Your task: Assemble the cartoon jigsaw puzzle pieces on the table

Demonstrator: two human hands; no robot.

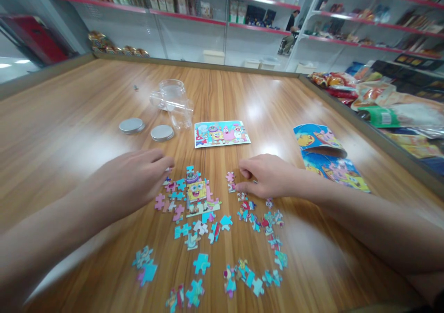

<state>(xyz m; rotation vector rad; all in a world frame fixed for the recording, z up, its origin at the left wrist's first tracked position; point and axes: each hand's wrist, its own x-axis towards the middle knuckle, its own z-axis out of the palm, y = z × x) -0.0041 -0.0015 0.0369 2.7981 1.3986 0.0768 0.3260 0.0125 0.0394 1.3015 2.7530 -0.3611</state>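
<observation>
A partly joined jigsaw puzzle [197, 192] with a yellow cartoon face lies on the table in front of me. My left hand [137, 174] is at its upper left, fingers closed around the edge of a small puzzle piece [168, 169] that they mostly cover. To the right of the joined part, my right hand [268, 176] rests with index finger curled and thumb apart from it. Its thumb tip touches or nearly touches a pink-and-white puzzle piece [231, 187]. Another pink piece [230, 176] lies just above. Loose pieces [201, 263] are scattered below both hands.
A picture card [222, 134] lies beyond the puzzle. Clear plastic containers [173, 101] and two silver lids [162, 132] are at back left. A curled printed sheet [329, 156] sits at right. Packaged goods [385, 100] line the right edge; shelves [187, 15] stand behind.
</observation>
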